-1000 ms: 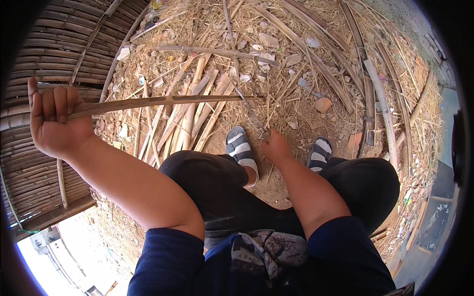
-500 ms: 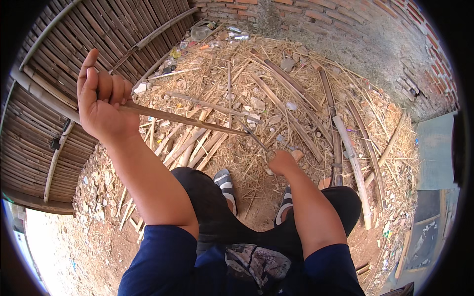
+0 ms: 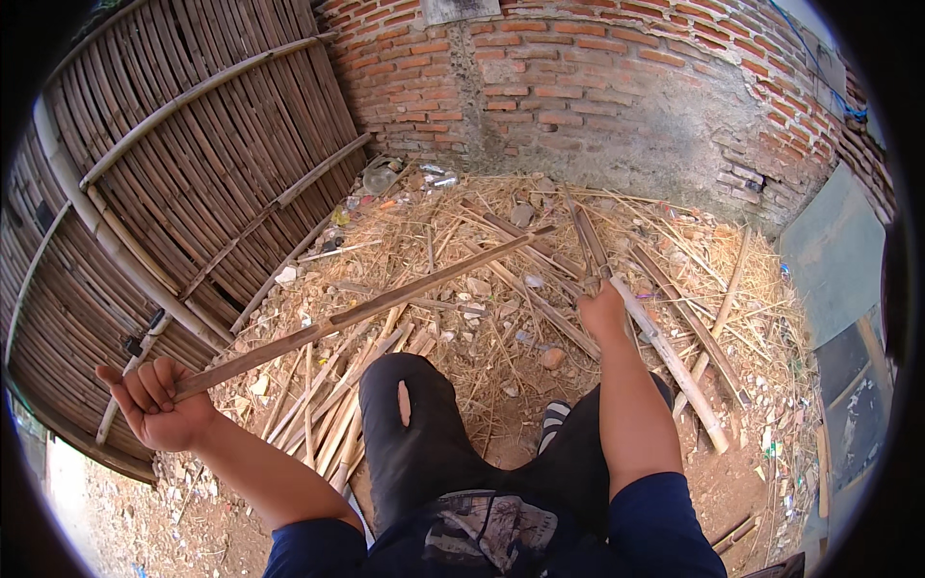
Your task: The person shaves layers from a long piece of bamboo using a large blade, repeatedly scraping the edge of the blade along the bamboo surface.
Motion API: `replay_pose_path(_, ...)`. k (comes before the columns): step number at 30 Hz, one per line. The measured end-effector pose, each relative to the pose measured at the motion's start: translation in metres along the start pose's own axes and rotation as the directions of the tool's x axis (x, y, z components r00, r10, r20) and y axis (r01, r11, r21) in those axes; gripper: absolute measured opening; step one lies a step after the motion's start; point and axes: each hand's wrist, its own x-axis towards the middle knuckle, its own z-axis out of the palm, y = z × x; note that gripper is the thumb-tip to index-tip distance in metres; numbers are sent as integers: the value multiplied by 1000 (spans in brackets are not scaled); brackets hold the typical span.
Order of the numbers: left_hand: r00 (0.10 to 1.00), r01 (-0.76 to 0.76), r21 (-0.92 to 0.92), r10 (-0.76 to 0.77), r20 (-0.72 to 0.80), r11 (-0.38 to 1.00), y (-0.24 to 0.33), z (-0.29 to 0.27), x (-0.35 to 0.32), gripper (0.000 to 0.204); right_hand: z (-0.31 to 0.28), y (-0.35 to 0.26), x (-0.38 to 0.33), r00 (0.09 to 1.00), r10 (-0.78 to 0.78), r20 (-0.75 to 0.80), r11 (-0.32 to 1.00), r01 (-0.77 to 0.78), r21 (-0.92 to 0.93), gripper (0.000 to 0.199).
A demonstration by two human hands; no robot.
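A long brown split-bamboo strip (image 3: pixel 385 306) slants up from the left across the middle. My left hand (image 3: pixel 159 405) is closed around its near end, with the index finger sticking outward. The strip's far end hangs in front of my knees, over the straw. To the right, my right hand (image 3: pixel 602 313) is closed on the handle of a knife (image 3: pixel 592 284), its narrow blade pointing away from me. The blade is hard to separate from the bamboo behind it, and it stands apart from the strip. Below the strip lies a pile of split bamboo pieces (image 3: pixel 332 409).
Dry straw, stones and litter cover the ground. Bamboo poles (image 3: pixel 670 361) lie at the right. A bamboo slat wall (image 3: pixel 193 144) rises on the left, a brick wall (image 3: pixel 578 87) at the back, and a grey-green panel (image 3: pixel 833 255) on the right.
My left hand has moved down and left with the strip, whose far end has swung up and away. My right hand with the knife has moved right, apart from the strip. The view has tilted up.
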Motion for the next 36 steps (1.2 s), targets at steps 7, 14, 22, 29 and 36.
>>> replay_pose_path(7,818,-60,440,297,-493,896,53,-35,-18,32,-16,-30,8,901,397,173,468,-361,806,9)
replay_pose_path(14,522,2,463,394,-757,886,99,-118,-43,29,-23,-53,6,897,372,239,429,-395,813,15)
replay_pose_path(22,-76,839,331,695,-715,432,132,-261,-156,67,-6,-69,8,830,430,355,322,-508,799,18)
replay_pose_path(29,-267,883,-376,359,-894,-281,153,-279,-428,80,1,-60,12,880,379,288,447,-446,775,14)
replay_pose_path(36,-260,595,-260,125,-958,-760,165,-301,-483,82,-11,-54,8,939,297,175,634,-331,698,18)
